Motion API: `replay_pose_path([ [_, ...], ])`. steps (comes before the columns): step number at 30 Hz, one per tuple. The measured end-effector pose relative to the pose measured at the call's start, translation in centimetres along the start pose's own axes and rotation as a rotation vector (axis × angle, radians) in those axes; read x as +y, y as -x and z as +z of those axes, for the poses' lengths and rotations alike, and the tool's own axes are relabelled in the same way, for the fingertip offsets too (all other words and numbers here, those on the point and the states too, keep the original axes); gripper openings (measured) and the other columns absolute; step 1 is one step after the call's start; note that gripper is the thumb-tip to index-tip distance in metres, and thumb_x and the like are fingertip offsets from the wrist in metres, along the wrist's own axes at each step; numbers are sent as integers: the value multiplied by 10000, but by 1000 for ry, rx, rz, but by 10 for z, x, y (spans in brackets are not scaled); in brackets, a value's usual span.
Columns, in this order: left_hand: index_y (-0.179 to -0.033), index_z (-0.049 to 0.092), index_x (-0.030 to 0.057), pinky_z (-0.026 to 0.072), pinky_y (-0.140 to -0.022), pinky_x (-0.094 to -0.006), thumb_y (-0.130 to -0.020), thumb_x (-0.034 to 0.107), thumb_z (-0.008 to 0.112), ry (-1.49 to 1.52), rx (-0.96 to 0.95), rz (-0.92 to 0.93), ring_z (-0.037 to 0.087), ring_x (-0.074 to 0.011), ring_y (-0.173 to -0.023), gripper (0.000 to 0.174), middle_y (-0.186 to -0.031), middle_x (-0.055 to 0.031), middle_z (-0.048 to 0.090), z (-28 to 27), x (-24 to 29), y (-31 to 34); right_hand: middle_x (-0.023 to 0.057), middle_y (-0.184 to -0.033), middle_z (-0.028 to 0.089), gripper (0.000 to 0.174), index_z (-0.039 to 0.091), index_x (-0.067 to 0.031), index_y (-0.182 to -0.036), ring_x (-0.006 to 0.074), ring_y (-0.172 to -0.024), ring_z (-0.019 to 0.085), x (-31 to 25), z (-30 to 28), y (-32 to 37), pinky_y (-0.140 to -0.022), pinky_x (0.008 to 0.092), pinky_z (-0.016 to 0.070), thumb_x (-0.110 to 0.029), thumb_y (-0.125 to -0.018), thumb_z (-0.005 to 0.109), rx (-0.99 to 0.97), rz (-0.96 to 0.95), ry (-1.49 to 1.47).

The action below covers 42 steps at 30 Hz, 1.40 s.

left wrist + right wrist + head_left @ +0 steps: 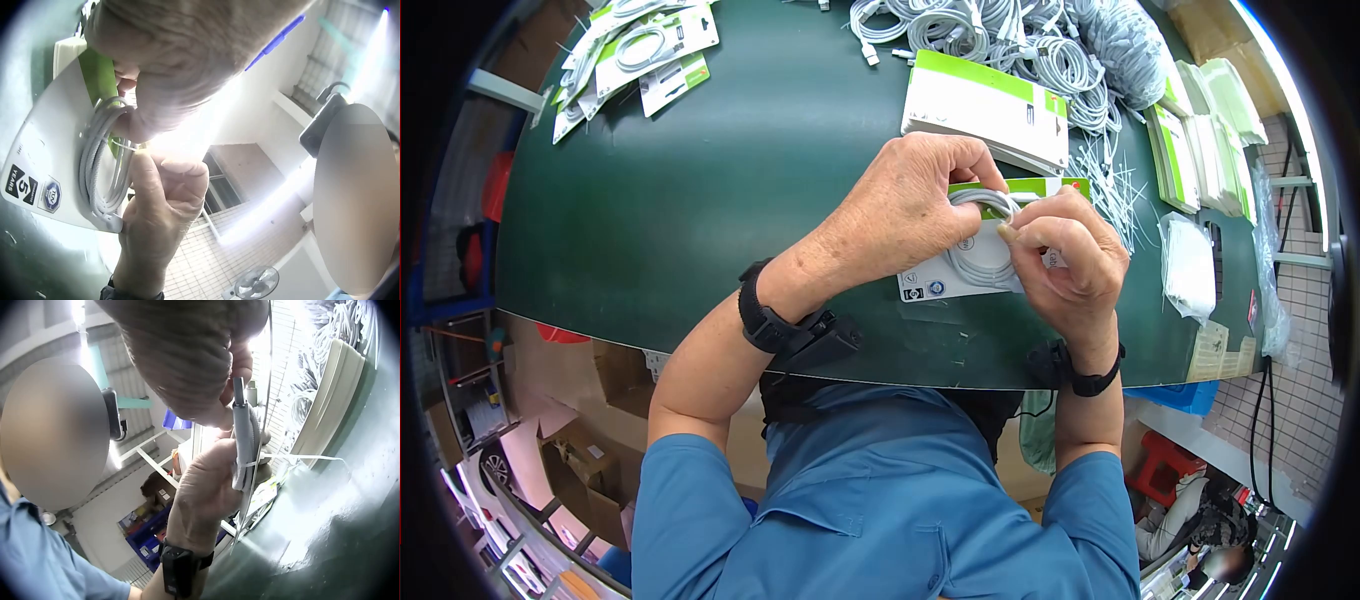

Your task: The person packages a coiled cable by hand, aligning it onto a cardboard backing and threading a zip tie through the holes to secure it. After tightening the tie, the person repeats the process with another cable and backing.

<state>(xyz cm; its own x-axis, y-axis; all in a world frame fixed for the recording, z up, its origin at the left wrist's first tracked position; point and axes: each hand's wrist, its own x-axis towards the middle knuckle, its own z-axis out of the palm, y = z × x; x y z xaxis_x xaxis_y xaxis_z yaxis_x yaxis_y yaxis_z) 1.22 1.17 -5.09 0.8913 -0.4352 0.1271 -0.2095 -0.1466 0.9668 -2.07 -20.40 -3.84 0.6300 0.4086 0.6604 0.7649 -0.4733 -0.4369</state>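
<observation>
A coil of light grey charging cable (982,268) lies against a white and green packaging card (920,283), which is tilted up off the table. My left hand (900,205) grips the coil and card at the coil's upper left, thumb in front. At the same spot my right hand (1075,262) pinches a thin white cable tie between thumb and forefinger. The left wrist view shows this cable tie (125,144) looped over the coil, both thumbs close together there. Behind the card, the cable tie's tail (312,456) sticks out in the right wrist view.
A stack of cards (985,105) stands just beyond my hands, with a heap of coiled cables (1000,30) behind it. Loose cable ties (1112,190) lie to the right, near more card stacks (1175,150) and a white bag (1188,268). Cards with cables (635,55) pile up at far left.
</observation>
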Motion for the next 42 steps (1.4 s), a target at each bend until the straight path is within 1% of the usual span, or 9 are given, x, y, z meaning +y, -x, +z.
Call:
replay_pose_path([
  [10,-1027,777,-34,599,-738,-304,-819,-25,620,-24,22,68,703,-122,-806,261,-881,-98,766,0,4,3,66,-855,714,313,633,-78,-845,202,-717,681,-1,1,2,-605,316,535,105,-748,869,42,-5,-32],
  [15,-1029,776,-33,600,-739,-310,-819,-23,621,-40,12,36,705,-129,-804,261,-879,-103,766,-1,5,4,73,-860,713,335,611,-86,-853,203,-723,683,-1,-2,1,-619,320,546,102,-765,874,33,-16,-59],
  [18,-1031,778,-32,599,-739,-309,-818,-24,621,-28,5,37,706,-130,-805,265,-881,-104,767,0,3,4,77,-861,711,348,602,-93,-861,204,-728,686,-4,-4,0,-629,320,557,97,-771,879,63,10,-115],
  [21,-1035,781,-30,599,-739,-307,-815,-26,620,-13,-6,31,705,-129,-806,273,-888,-103,771,0,3,4,81,-859,709,362,596,-101,-866,210,-729,690,-3,-2,1,-630,321,564,94,-765,883,59,1,-88],
  [24,-1039,783,-28,598,-741,-304,-814,-25,619,-17,-10,22,703,-125,-812,279,-893,-100,775,-1,2,4,72,-862,711,370,594,-107,-864,212,-720,690,-4,-3,0,-616,320,561,91,-754,887,40,-18,-63],
  [30,-1044,784,-27,596,-736,-298,-813,-24,610,-9,-37,-10,703,-116,-811,290,-893,-99,782,-4,4,4,54,-854,715,378,594,-116,-870,211,-697,685,-6,-4,0,-595,319,554,83,-742,890,4,18,-57],
  [34,-1044,783,-27,597,-731,-298,-809,-22,608,-36,-34,-30,701,-118,-801,292,-891,-101,783,-5,1,3,51,-843,709,374,596,-113,-871,215,-690,682,-5,-2,1,-589,319,549,77,-741,891,-5,2,-18],
  [42,-1045,782,-25,590,-733,-298,-811,-19,609,-45,-25,-12,696,-119,-801,291,-889,-97,781,-5,0,3,48,-841,702,362,593,-107,-842,211,-694,680,-5,0,1,-588,319,543,81,-744,886,-7,14,-10],
])
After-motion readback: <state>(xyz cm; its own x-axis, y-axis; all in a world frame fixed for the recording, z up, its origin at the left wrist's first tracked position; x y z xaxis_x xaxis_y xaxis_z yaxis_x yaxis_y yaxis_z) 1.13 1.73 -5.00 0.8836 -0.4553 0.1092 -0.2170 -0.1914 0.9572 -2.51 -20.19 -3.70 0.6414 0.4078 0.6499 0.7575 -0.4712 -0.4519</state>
